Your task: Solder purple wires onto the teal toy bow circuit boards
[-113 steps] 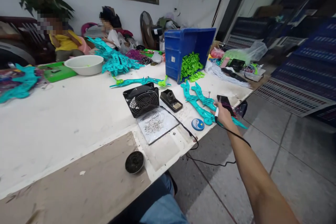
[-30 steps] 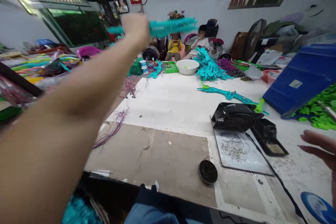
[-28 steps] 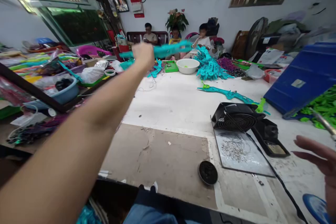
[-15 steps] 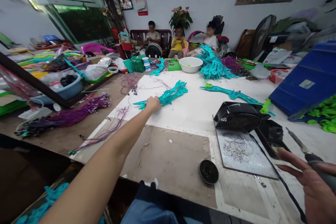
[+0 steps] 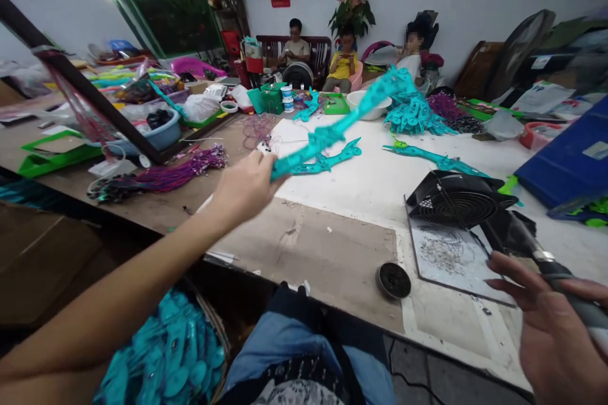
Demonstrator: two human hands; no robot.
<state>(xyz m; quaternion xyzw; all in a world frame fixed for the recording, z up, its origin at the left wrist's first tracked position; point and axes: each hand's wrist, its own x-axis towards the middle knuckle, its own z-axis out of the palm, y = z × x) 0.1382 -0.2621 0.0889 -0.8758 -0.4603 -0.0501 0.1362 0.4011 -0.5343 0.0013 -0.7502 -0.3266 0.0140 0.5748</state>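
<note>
My left hand (image 5: 244,185) is closed on one end of a long teal plastic piece (image 5: 342,121), which it holds up slanting over the white table (image 5: 365,183). A second teal piece (image 5: 327,161) lies flat on the table just beyond it. At the lower right, my right hand (image 5: 553,329) grips a soldering iron (image 5: 546,262) by its grey handle, its other fingers spread. The iron's tip points toward the black fan (image 5: 453,199) and the metal plate (image 5: 449,259) strewn with solder bits.
A round black tin (image 5: 393,280) sits near the table's front edge. Farther back are a pile of teal parts (image 5: 413,115), a white bowl (image 5: 368,104), purple wire bundles (image 5: 161,177) and a blue crate (image 5: 565,155). A basket of teal pieces (image 5: 166,354) stands by my knee. Three people sit at the far wall.
My left hand laid one teal piece on the table and now lifts another, drawn back toward me. My right hand with the soldering iron has come further into view.
</note>
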